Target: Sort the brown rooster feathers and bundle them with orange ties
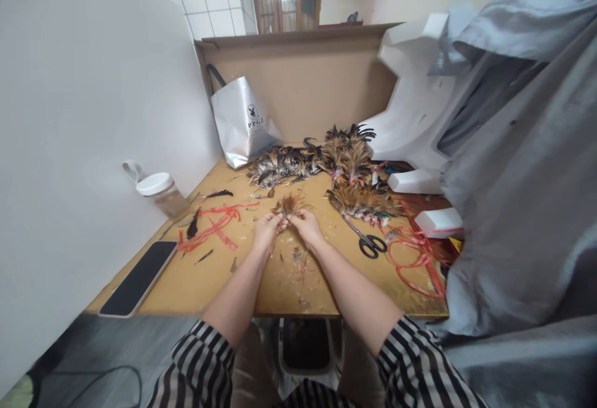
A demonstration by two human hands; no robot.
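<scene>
A small bunch of brown feathers (290, 204) is pinched between my two hands above the middle of the table. My left hand (270, 230) grips its base from the left, fingers closed. From the right, my right hand (305, 226) pinches the same base, its fingertips close to the left ones. Just beyond lie a pile of dark mottled feathers (284, 165), upright brown feather bundles (347, 153) and a golden-brown feather heap (364, 201). Black-handled scissors (370, 244) rest to the right of my right hand, blades toward the golden-brown heap.
Red plastic strips (217, 224) lie at left, with more red ribbon (415, 265) at right. A phone (140, 278), a lidded jar (163, 195) and a silver bag (242, 122) line the left side. A white stand (410, 97) and grey cloth (513, 209) border the right.
</scene>
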